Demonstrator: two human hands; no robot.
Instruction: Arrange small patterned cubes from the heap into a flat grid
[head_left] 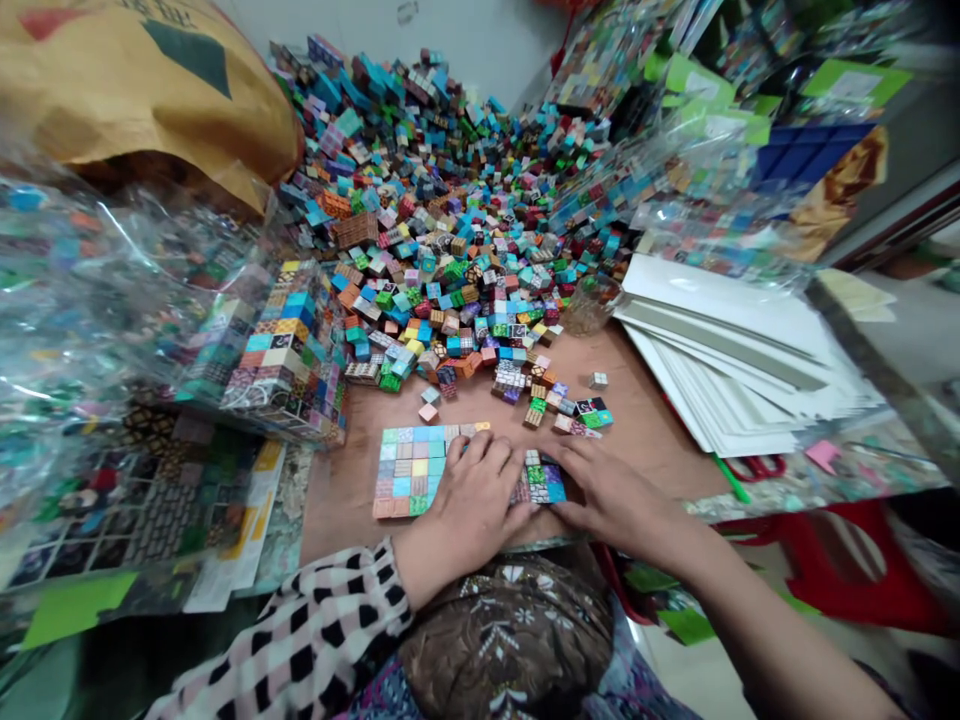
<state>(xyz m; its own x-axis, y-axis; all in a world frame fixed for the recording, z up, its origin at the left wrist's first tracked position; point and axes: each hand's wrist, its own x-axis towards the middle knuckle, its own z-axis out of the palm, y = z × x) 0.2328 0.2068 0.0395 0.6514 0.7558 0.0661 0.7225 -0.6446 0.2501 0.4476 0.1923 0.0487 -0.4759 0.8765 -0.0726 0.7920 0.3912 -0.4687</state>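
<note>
A flat rectangle of small patterned cubes [405,470] lies at the front of the brown board, its cubes set in rows. My left hand [480,490] rests palm down over the middle of the rows, fingers stretched forward and covering part of them. At the right end, my right hand [600,485] lies along the edge of the cubes, fingers extended and thumb near the front corner. Between the two hands a few green, grey and blue cubes [538,480] show. Just beyond the rows sit a loose pink cube [428,412] and a short cluster of cubes [592,412].
A big heap of loose cubes [450,250] fills the back. At left stand a stacked block of cubes [281,350] and clear plastic bags [112,300]. White cards [705,370] lie at right, near red-handled scissors [754,467]. A yellow sack [150,90] leans at back left.
</note>
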